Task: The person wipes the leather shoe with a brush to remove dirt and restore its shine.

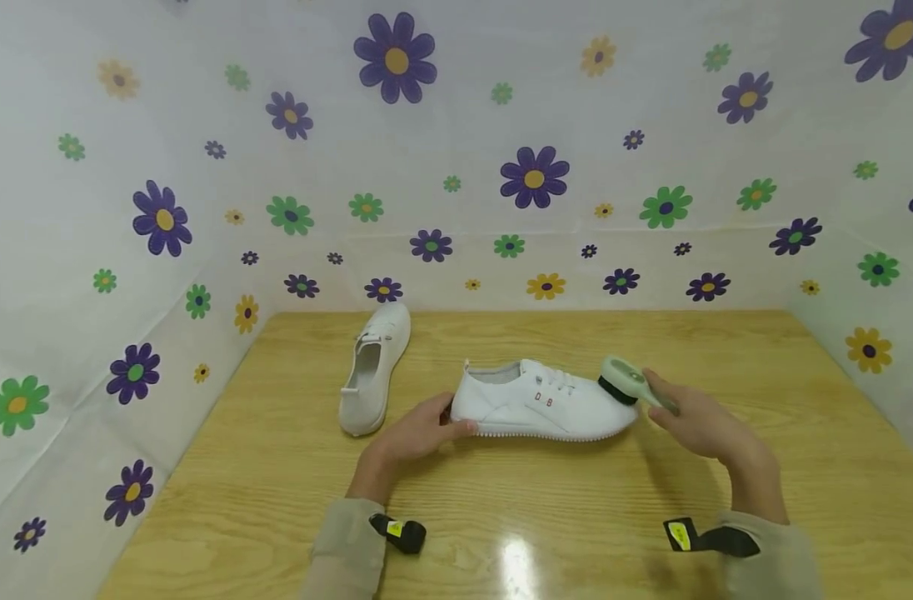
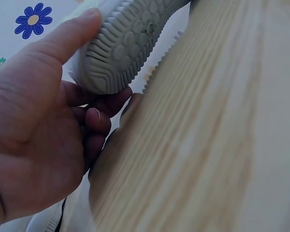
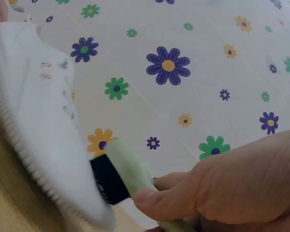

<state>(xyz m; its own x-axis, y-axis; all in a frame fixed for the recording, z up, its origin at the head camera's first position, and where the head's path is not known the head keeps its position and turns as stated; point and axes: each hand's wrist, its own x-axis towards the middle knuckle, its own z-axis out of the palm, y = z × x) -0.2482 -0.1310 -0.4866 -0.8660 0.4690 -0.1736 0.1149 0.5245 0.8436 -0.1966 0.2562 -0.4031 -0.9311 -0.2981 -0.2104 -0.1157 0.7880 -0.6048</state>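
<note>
A white lace-up shoe with red letters on its side is held sideways above the wooden table, toe to the right. My left hand grips it by the heel; in the left wrist view the thumb lies along the ridged sole and the fingers curl beneath. My right hand holds a pale green brush by its handle. The brush's dark bristles meet the upper near the toe. The right wrist view shows thumb and fingers wrapped about the handle.
A second white shoe stands on the table to the left, behind my left hand, toe toward the back. A white cloth printed with flowers rises along the back and both sides of the table.
</note>
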